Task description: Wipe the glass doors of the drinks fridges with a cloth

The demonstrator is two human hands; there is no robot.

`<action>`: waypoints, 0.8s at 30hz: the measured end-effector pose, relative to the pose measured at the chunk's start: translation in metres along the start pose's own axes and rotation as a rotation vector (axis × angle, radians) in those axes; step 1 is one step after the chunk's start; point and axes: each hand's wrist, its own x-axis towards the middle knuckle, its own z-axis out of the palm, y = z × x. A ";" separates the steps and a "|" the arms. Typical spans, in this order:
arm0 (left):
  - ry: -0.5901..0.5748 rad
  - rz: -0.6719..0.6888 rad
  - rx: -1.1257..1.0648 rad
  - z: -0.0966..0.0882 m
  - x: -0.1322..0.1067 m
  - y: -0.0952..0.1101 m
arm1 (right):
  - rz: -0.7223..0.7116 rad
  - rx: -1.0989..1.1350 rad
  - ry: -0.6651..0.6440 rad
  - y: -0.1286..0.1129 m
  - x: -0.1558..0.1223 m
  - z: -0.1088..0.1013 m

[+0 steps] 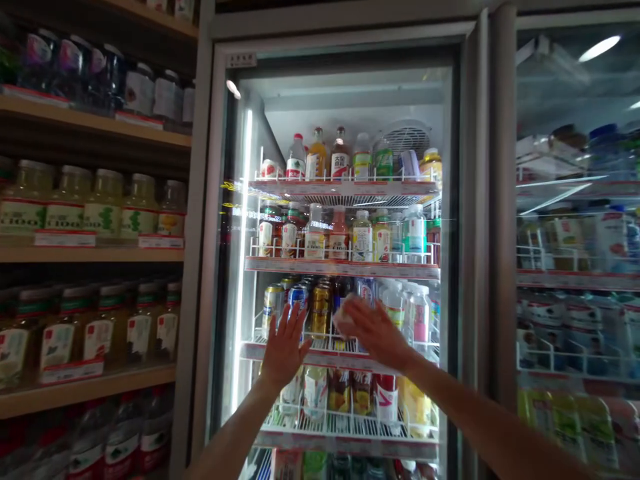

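A glass door stands in front of both hands, with open glass between and above them. Its metal frame rises to the right of the right hand, and another upright edge stands left of the left hand. Behind the glass, level with the fingers, a wire shelf carries cans and bottles; more drinks line shelves above and below the hands. Farther left, wooden shelves hold bottled drinks. The left hand is wide, fingers spread, palm toward the glass. The blurred right hand holds a pale cloth at its fingertips, on the side facing the left hand.
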 end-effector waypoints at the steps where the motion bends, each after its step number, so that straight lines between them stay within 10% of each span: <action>1: 0.006 -0.006 -0.003 0.000 0.000 0.000 | 0.139 -0.039 0.039 0.008 0.006 -0.004; 4: 0.011 -0.023 -0.002 0.000 0.000 0.002 | 0.316 -0.093 0.104 0.017 0.010 -0.007; 9: -0.009 -0.012 -0.003 -0.001 0.000 0.002 | -0.229 0.006 -0.043 0.000 -0.016 0.001; 15: -0.005 -0.033 -0.023 0.000 -0.001 0.002 | 0.301 -0.112 0.086 0.028 0.019 -0.011; 20: -0.032 -0.039 -0.039 -0.002 -0.001 0.003 | -0.073 -0.021 -0.005 0.013 0.009 -0.004; 24: -0.008 -0.027 -0.012 -0.003 0.000 0.004 | 0.221 -0.102 0.074 0.035 0.031 -0.015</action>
